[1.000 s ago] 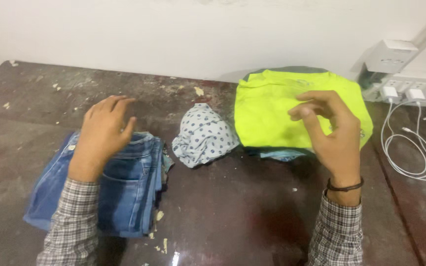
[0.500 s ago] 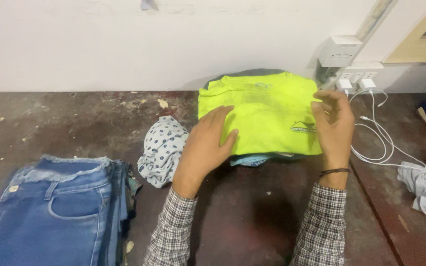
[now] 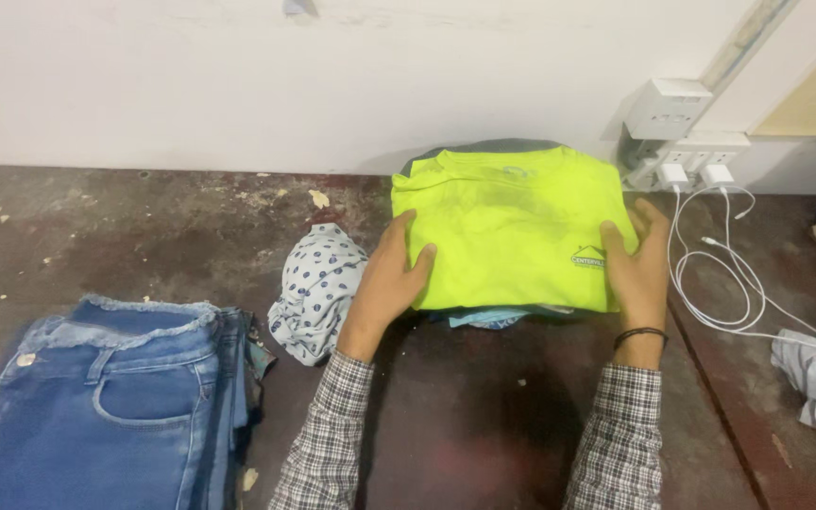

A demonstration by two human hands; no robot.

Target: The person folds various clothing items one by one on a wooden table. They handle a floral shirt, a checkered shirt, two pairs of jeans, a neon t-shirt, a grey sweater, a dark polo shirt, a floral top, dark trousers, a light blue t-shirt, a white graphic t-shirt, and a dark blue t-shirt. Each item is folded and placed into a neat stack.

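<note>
Item: folded neon-yellow shirt (image 3: pixel 512 231), topmost on a small stack at the back of the dark table (image 3: pixel 484 416), against the wall. Our left hand (image 3: pixel 391 279) and right hand (image 3: pixel 637 260) have come in since a moment ago and now bracket the stack's two sides, fingers open and flat against the cloth, nothing clenched. We judge the stack is being squared. Adjacent: dotted garment (image 3: pixel 318 288), folded jeans (image 3: pixel 115 397), white cables (image 3: pixel 720 274).

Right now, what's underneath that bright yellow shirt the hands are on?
Under the yellow shirt a light blue cloth pokes out at the front and a grey one at the back. How many clothes lie beneath is hidden. Left hand and right hand flank the pile.
</note>
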